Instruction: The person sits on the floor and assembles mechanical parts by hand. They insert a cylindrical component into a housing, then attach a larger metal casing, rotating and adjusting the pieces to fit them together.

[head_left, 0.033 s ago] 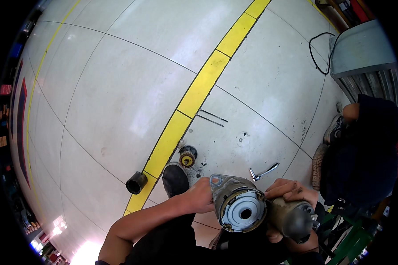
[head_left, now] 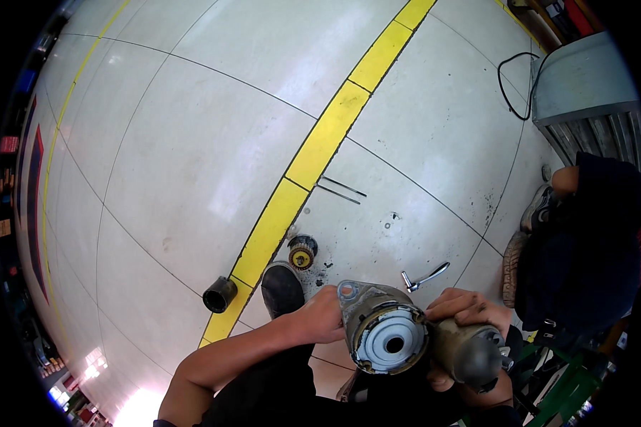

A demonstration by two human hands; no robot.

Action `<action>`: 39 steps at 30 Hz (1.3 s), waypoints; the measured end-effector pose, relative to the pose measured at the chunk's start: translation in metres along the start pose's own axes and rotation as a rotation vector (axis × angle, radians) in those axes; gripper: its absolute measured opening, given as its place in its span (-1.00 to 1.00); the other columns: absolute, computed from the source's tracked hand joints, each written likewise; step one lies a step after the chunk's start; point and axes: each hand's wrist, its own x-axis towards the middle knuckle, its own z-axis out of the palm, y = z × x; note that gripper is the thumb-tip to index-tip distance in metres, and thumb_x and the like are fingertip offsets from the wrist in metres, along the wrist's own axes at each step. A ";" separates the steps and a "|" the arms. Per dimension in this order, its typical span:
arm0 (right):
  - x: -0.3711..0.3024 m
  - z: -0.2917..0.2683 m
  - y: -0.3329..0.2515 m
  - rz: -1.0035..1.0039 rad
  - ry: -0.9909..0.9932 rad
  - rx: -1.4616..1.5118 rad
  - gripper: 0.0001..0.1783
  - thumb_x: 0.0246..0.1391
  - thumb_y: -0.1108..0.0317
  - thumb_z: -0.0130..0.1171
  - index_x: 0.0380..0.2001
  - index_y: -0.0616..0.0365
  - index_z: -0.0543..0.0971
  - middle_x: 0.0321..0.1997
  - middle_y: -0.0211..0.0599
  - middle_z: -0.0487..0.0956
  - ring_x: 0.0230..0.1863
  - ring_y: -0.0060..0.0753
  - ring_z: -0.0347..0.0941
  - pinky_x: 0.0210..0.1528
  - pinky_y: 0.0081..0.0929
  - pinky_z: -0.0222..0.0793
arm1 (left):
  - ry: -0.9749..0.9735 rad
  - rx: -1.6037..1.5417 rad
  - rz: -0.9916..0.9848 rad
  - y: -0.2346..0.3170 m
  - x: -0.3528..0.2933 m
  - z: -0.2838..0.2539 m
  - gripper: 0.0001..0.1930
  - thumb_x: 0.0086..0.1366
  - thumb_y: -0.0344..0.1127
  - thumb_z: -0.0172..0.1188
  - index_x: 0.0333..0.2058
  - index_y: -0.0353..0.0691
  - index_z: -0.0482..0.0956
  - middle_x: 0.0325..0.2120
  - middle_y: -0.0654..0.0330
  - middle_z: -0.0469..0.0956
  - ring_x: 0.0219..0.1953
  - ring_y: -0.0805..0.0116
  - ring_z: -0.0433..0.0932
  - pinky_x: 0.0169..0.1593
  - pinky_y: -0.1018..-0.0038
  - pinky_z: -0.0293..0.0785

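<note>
Low in the head view I hold a partly dismantled starter motor (head_left: pixel 376 349), its round grey end with a dark centre hole facing up. My left hand (head_left: pixel 322 314) is closed on the side of its metal flange; the fingertips are hidden behind the casting. On the other side, my right hand (head_left: pixel 473 312) wraps round the smaller attached cylinder, the solenoid (head_left: pixel 470 349), thumb below and fingers above. Beyond my hands a ratchet wrench (head_left: pixel 426 277) lies on the floor. An armature (head_left: pixel 303 253) stands near my shoe, and a dark hollow cylinder (head_left: pixel 220 294) lies farther left.
Two long thin bolts (head_left: pixel 342 190) lie beside the yellow floor stripe (head_left: pixel 322 142). A small washer (head_left: pixel 387 225) and dark crumbs are scattered nearby. At the right are another person in dark clothes (head_left: pixel 577 242), a grey metal cabinet (head_left: pixel 584 82) and a black cable (head_left: pixel 504 85).
</note>
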 end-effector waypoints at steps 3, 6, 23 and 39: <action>0.000 -0.003 -0.002 -0.001 -0.042 -0.036 0.01 -0.27 -0.07 0.83 0.06 0.11 0.34 -0.24 0.06 0.70 -0.35 -0.14 0.67 -0.26 -0.20 0.62 | 0.012 -0.051 0.002 -0.001 0.000 0.002 -0.58 0.29 -0.26 0.38 0.10 -0.27 0.65 -0.06 -0.07 0.71 -0.05 -0.15 0.70 0.01 0.13 0.66; -0.001 0.002 -0.002 0.021 -0.039 -0.053 0.01 -0.28 -0.06 0.83 0.07 0.11 0.36 -0.22 0.08 0.70 -0.36 -0.13 0.67 -0.25 -0.21 0.63 | 0.009 -0.031 -0.015 -0.001 0.000 0.003 -0.59 0.29 -0.24 0.40 0.08 -0.27 0.68 -0.04 -0.06 0.73 -0.03 -0.12 0.72 0.04 0.16 0.66; -0.009 0.005 0.004 0.121 0.100 0.069 0.05 -0.28 0.07 0.84 0.13 0.16 0.31 -0.17 0.06 0.67 -0.10 -0.08 0.71 0.02 -0.11 0.58 | 0.079 -0.049 -0.052 -0.014 -0.004 0.007 -0.63 0.25 -0.29 0.37 0.00 -0.29 0.66 -0.20 -0.16 0.71 -0.17 -0.28 0.68 -0.09 0.04 0.63; -0.003 0.011 0.004 0.063 0.036 -0.024 -0.02 -0.30 0.08 0.84 0.07 0.31 0.44 -0.24 0.06 0.67 -0.25 -0.06 0.75 -0.23 -0.21 0.71 | -0.084 -0.006 -0.073 0.001 0.000 -0.007 -0.56 0.42 -0.21 0.28 0.20 -0.23 0.59 0.08 -0.09 0.68 0.09 -0.16 0.67 0.14 0.13 0.63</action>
